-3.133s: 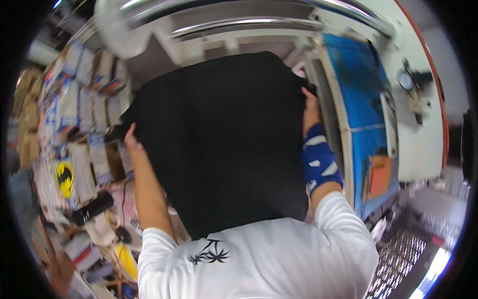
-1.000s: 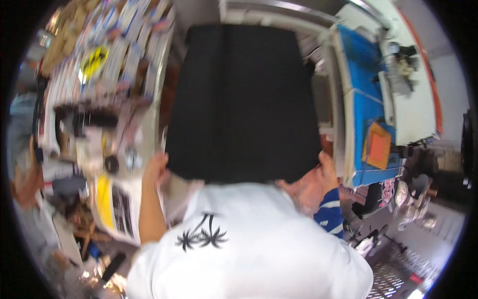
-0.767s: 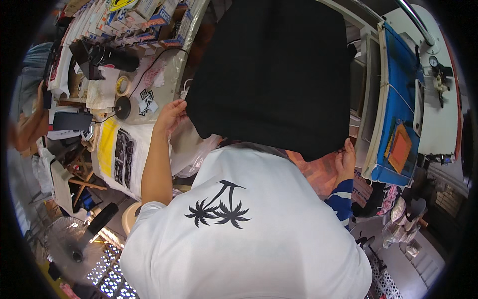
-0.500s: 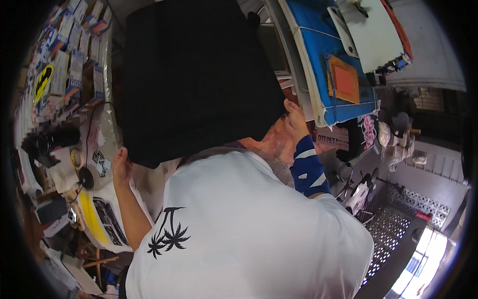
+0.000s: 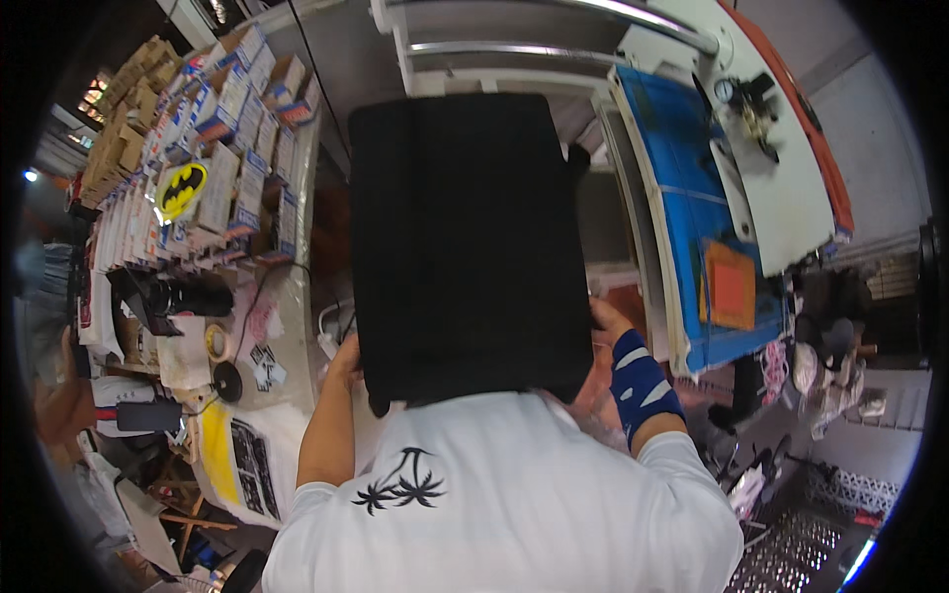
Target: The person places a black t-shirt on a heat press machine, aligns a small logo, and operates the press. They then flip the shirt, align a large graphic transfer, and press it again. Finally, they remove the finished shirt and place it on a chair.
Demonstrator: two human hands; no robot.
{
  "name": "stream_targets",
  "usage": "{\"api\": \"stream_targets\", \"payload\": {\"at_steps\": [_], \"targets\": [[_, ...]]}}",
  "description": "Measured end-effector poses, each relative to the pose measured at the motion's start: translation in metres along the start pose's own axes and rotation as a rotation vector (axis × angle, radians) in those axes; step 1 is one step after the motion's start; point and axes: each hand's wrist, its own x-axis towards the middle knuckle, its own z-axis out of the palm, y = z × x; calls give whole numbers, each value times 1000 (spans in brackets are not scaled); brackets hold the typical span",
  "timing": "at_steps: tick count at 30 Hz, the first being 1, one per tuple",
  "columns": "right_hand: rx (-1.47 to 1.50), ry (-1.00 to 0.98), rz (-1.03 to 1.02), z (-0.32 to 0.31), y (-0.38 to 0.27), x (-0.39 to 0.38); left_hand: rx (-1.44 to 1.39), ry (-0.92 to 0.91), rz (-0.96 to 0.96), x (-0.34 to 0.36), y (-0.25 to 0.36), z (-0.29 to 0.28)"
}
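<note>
A black cloth (image 5: 465, 247), probably a garment, lies smooth and flat in a broad rectangle in front of me, as if over a board that is hidden beneath it. At its near left edge is my left hand (image 5: 347, 358), closed on the side of the cloth with its fingertips tucked out of sight. My right hand (image 5: 610, 317) grips the opposite edge, slightly farther up, its fingers partly hidden by the fabric. A blue and white sleeve (image 5: 643, 385) covers my right forearm. The cloth's near edge meets my white shirt (image 5: 514, 494).
Rows of small boxes (image 5: 213, 203) crowd the left table, with a black camera-like object (image 5: 178, 298) and a tape roll (image 5: 215, 342) nearer. Blue-covered frames (image 5: 682, 217) stand at right beside a white panel with a gauge (image 5: 725, 91). Metal bars (image 5: 534, 49) cross beyond. Another person's arm (image 5: 61, 405) shows far left.
The black cloth has gone from hanging loosely with a slanted near edge to lying straight and flat. Both hands have come closer together along its sides. My view has shifted too.
</note>
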Motion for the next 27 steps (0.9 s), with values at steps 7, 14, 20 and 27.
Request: {"api": "stream_targets", "payload": {"at_steps": [7,14,20,27], "targets": [[240,-105,-340,56,-184,86,-409,-333,233,89,172,34],[538,92,-783,-6,-220,175,-684,127,737,202,219,-28],[517,208,-716,-5,-231,170,-757,115,632,217,262,-62],[324,382,-459,42,-229,136,-691,426,595,203,265,-28]]}}
